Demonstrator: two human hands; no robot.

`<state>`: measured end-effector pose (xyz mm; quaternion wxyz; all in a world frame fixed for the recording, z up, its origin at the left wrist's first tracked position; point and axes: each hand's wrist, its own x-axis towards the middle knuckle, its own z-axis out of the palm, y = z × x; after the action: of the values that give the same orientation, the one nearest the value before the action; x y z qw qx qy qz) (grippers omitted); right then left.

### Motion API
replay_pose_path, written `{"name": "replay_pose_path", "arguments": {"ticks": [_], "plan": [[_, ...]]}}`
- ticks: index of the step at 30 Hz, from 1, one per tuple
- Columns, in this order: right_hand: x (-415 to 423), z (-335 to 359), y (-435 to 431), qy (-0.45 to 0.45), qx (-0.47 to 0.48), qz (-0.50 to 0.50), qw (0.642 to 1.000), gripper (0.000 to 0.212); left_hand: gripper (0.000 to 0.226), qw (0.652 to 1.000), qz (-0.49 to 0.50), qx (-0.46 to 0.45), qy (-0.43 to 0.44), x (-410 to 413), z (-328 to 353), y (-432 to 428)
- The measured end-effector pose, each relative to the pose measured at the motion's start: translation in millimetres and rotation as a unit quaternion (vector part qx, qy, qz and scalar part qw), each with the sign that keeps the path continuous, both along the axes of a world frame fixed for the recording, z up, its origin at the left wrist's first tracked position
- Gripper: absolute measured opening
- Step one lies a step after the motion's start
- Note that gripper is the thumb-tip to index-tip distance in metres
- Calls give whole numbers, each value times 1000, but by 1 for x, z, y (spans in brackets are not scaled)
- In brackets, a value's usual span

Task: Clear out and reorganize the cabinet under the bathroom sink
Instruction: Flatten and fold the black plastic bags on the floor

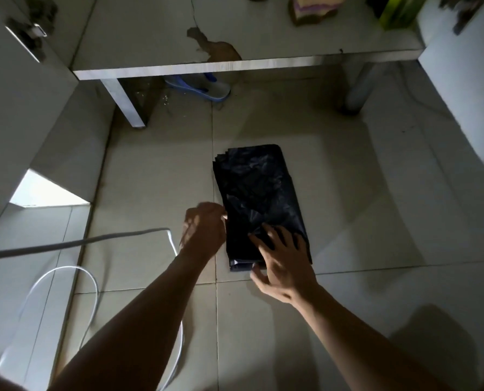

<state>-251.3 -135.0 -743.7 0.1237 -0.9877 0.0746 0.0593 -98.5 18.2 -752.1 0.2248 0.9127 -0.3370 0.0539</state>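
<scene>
Head view shows the folded black bag [260, 198] lying flat on the floor tiles [150, 170], in front of the cabinet shelf [195, 67]. Your right hand [283, 263] rests on the bag's near end, fingers spread and straight. Your left hand [204, 227] touches the bag's left edge. Its fingers are turned away, so you cannot tell whether it grips. A grey hose [66, 245] lies to the left of that hand.

Your setting: home bathroom. Pale tiled floor [348, 193]; peeling cabinet base [156, 29] on legs, 12 o'clock; blue slipper [204, 87] beneath it; white cord [94, 280], 8 o'clock.
</scene>
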Motion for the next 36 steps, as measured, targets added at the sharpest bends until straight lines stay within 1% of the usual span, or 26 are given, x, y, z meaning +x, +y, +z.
{"name": "replay_pose_path", "arguments": {"ticks": [1, 2, 3, 5, 7, 9, 12, 14, 15, 17, 19, 20, 21, 23, 24, 25, 26, 28, 30, 31, 33, 36], "plan": [[1, 3, -1, -1, 14, 5, 1000, 65, 19, 998, 59, -5, -2, 2, 8, -5], [6, 6, -4, -3, 29, 1, 1000, 64, 13, 996, 88, 1, -10, 6, 15, -11], [11, 8, -8, -11, 47, -16, 999, 61, 10, 997, 74, 15, -10, 9, 18, -16], [21, 8, -16, -42, 61, -77, 994, 51, 15, 997, -39, 66, 13, 11, 21, -25], [26, 0, -25, -38, 42, -102, 993, 50, 22, 985, -131, 108, 9, 8, 19, -30], [25, -10, -33, -15, 25, -69, 997, 55, 28, 977, -165, 132, -6, 5, 12, -32], [25, -17, -41, -8, 11, -41, 999, 57, 41, 976, -173, 126, -30, 6, 2, -35], [25, -18, -43, -12, 17, -44, 999, 61, 53, 981, -142, 132, -14, 11, 0, -38], [25, -18, -43, -15, 23, -51, 998, 62, 62, 984, -108, 138, 2, 15, 0, -41], [25, -18, -44, -18, 35, -57, 998, 62, 80, 991, -3, 130, 38, 20, 3, -49], [27, -16, -45, -12, 39, -72, 997, 65, 89, 984, 111, 96, 99, 23, 9, -58], [28, -14, -46, -10, 39, -92, 995, 71, 88, 976, 150, 84, 131, 22, 14, -62], [28, -11, -46, -5, 41, -124, 991, 79, 83, 974, 163, 77, 136, 17, 16, -64], [30, -3, -47, 10, 56, -192, 980, 96, 65, 982, 147, 75, 94, 1, 20, -64], [30, 0, -47, 14, 75, -220, 973, 99, 55, 981, 153, 74, 95, -8, 20, -63], [31, 4, -47, 10, 108, -250, 962, 97, 48, 972, 181, 69, 130, -16, 20, -64], [33, 6, -48, 3, 156, -290, 944, 90, 48, 956, 222, 53, 183, -21, 22, -64], [40, 12, -52, 17, 249, -376, 893, 72, 60, 916, 283, 30, 282, -25, 23, -66], [48, 15, -59, 71, 325, -424, 842, 50, 75, 899, 293, 42, 324, -22, 24, -67], [51, 15, -63, 97, 367, -434, 818, 39, 80, 891, 297, 41, 341, -18, 23, -67], [54, 14, -68, 148, 436, -429, 777, 30, 85, 871, 310, 41, 379, -10, 22, -66], [57, 19, -69, 184, 479, -404, 757, 26, 90, 863, 306, 75, 395, -1, 22, -62]]}}
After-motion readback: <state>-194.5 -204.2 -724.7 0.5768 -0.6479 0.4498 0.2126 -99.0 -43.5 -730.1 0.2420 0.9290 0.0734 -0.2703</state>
